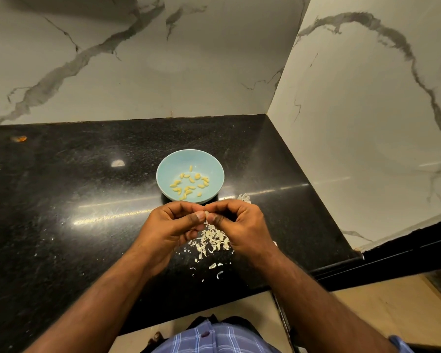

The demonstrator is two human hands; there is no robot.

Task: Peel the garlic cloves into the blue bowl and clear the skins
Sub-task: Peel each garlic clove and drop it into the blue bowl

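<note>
The countertop (87, 200) in the middle of the frame is black speckled stone, polished to a gloss that mirrors streaks of light. The walls (214, 59) above and at right are smooth white marble-look slabs with grey veins. The blue bowl (171, 164) has a smooth, satin glaze. The skins (213, 240) look thin, dry and papery. The shirt (214, 340) at bottom is woven checked cloth.
</note>
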